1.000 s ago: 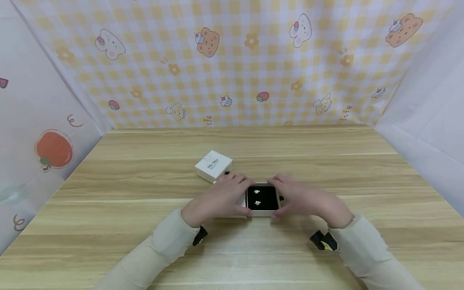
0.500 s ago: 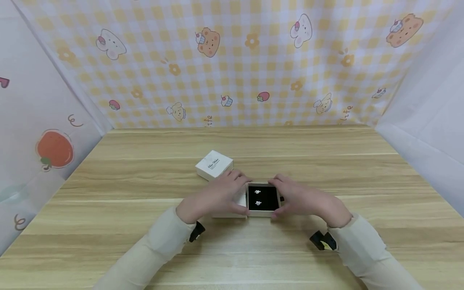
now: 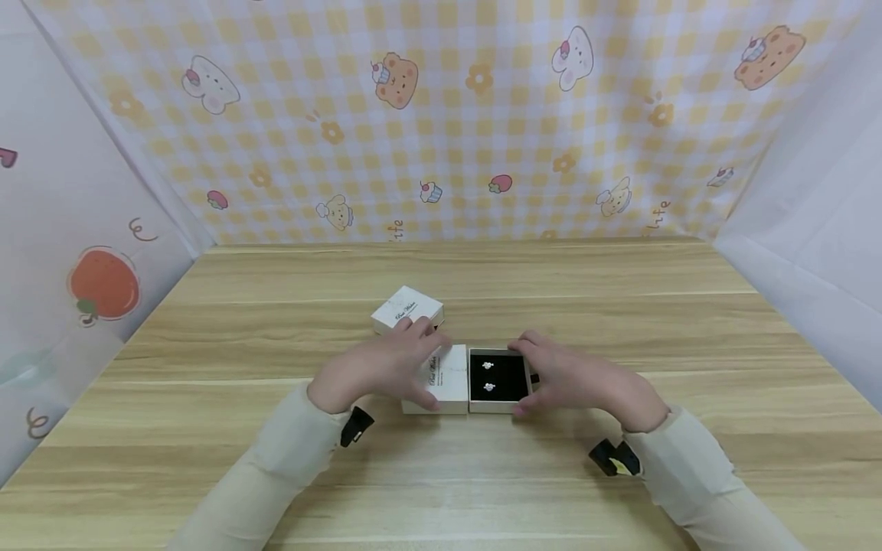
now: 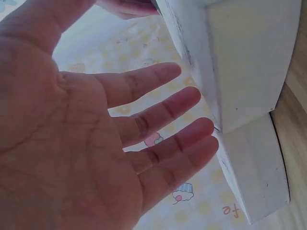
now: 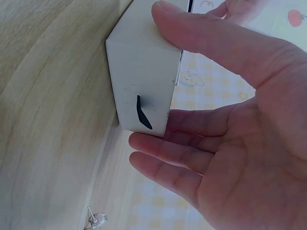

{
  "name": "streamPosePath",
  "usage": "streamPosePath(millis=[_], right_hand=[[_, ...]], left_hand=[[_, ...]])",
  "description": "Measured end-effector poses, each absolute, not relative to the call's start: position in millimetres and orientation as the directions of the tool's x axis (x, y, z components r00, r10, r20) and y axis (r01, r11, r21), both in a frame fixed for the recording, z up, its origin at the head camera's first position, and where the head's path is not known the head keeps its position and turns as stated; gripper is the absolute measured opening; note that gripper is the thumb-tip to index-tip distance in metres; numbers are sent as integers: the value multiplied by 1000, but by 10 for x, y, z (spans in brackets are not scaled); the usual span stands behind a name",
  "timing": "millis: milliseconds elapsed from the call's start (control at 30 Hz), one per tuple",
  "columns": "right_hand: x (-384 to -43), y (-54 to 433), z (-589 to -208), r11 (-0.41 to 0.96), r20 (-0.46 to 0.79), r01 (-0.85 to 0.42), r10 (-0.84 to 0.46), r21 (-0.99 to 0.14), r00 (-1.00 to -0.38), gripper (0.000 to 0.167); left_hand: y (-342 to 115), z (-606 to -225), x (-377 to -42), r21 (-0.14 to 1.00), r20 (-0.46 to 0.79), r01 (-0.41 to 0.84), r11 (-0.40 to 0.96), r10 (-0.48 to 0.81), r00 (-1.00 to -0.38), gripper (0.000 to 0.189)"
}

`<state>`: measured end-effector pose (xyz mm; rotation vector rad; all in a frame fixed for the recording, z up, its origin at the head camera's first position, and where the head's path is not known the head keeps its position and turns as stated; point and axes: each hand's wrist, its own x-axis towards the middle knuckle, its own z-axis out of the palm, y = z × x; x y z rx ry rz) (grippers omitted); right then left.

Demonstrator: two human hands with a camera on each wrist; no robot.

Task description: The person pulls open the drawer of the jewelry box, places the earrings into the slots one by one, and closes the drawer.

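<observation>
My right hand point(image 3: 570, 375) grips a small white jewellery box drawer point(image 3: 494, 407), thumb at its near side and fingers at its far side. Two silver stud earrings point(image 3: 489, 387) sit on the drawer's black lining, towards the left. From the drawer's right end sticks a black ribbon tab point(image 5: 141, 115). Close along the drawer's left edge lies its white lettered sleeve point(image 3: 452, 383). Over the left part of this sleeve my left hand point(image 3: 379, 369) hovers, its fingers loosely spread; in the left wrist view the palm holds nothing.
A second white lettered box point(image 3: 403, 304) stands just behind the sleeve, turned at an angle. Down in the right wrist view's corner is a small silver wire-like piece point(image 5: 97, 219) on the wooden table point(image 3: 620, 291). A checked curtain point(image 3: 441, 138) hangs behind.
My left hand has moved left off the drawer's edge and over the sleeve, uncovering the sleeve's right part. The right hand stays in place on the drawer.
</observation>
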<state>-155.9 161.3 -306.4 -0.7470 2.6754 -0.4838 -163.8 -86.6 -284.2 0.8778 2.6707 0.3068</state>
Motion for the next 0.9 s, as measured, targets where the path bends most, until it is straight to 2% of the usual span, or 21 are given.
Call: streamPosePath(millis=[533, 900], right_hand=[[-1558, 1605, -3050, 793, -205, -428, -549, -433, -810, 85], [-1557, 1570, -3075, 799, -189, -458, -556, -390, -810, 87]], left_hand=[[-848, -2895, -1657, 275, -219, 554, 786, 612, -760, 77], [-843, -2885, -1662, 282, -226, 536, 796, 598, -769, 76]])
